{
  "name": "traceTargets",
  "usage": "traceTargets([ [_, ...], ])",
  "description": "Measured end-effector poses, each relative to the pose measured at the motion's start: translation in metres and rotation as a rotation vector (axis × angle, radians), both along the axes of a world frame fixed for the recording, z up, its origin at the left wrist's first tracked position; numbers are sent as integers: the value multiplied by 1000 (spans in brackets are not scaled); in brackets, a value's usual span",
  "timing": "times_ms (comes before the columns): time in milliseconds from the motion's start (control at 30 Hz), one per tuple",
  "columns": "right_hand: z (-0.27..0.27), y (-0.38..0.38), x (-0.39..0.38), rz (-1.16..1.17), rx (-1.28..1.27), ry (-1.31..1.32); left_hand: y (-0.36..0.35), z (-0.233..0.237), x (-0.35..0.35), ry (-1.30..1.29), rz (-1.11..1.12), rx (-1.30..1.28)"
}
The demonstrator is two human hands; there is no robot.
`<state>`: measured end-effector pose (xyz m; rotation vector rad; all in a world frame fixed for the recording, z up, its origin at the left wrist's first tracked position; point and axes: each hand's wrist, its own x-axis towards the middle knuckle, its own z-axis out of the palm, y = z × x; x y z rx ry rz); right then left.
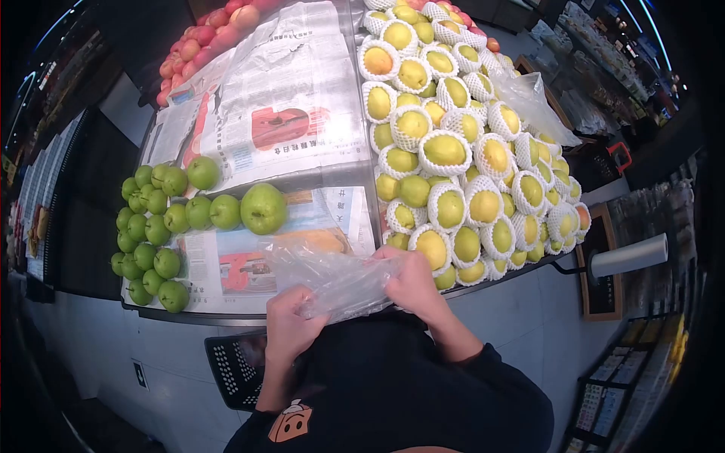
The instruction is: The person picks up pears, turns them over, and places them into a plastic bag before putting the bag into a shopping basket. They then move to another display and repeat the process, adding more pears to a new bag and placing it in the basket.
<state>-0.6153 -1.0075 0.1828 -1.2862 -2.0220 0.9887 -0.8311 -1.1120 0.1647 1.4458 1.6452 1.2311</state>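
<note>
A clear plastic bag (340,283) is stretched between my two hands at the front edge of the fruit stand. My left hand (293,321) grips its left side, and my right hand (408,281) grips its right side, fingers closed on the film. Just beyond the bag lies a large green apple (263,208) on newspaper (302,128), at the end of a row of green apples (174,218). Pale yellow-green fruits in white foam nets (444,151) are piled to the right of my right hand.
Red fruits (198,47) lie at the far left of the stand. A black basket (230,370) is below the stand's front edge. On the right are a roll of bags (629,255), a wooden-framed board (602,291) and a loose plastic bag (529,102) over the fruit.
</note>
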Motion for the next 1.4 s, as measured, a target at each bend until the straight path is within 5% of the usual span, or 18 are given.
traceTargets([
  [200, -3, -10, -17, 63, 291, 10, 1, -10, 9, -181, -150, 158],
  [300, -10, -9, -16, 56, 290, -253, -1, 1, 14, -139, -211, 238],
  [500, -12, 12, 4, -120, 435, 202, -1, -21, -7, -90, 82, 393],
  [600, 0, 0, -8, -96, -19, 585, 7, -24, -3, -52, 103, 496],
  [733, 15, -12, -14, 67, -17, 372, -2, -13, 4, -70, 40, 302],
  [933, 19, -2, -5, -170, 324, -85, 10, 5, -21, -252, 453, 312],
  [1067, 21, 7, -6, -73, 353, 11, 7, -17, -54, 349, 58, 315],
  [1167, 21, 3, -15, -11, 249, 74, -3, 7, -28, -81, -17, 4],
  [1400, 20, -2, -19, 6, 300, -192, -11, -5, -63, -117, -39, 118],
])
